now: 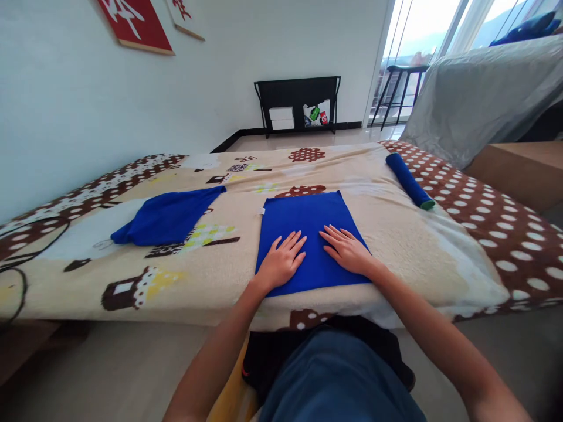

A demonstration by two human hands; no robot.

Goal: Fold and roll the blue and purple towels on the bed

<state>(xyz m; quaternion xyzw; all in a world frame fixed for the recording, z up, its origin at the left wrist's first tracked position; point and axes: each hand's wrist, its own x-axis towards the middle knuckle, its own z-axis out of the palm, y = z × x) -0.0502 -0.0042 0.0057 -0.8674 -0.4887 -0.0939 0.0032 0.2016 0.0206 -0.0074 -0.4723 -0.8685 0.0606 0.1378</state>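
Note:
A blue cloth (308, 217) lies spread flat in front of me, roughly square, with a small white tag at its left edge. My left hand (282, 259) rests flat on its left half, fingers apart. On the right half, my right hand (346, 251) lies palm down with fingers stretched out. Neither hand grips anything. To the left is a second blue cloth (169, 217), crumpled and loosely folded. A rolled blue cloth (409, 180) with a greenish end sits at the right.
A patterned blanket (229, 264) with brown dotted borders covers the surface under the cloths. Black cable (24, 287) loops at the left edge. Beyond stands a black rack (297, 97) against the wall. On the right are a cardboard box (519, 170) and a sheet-covered piece (488, 88).

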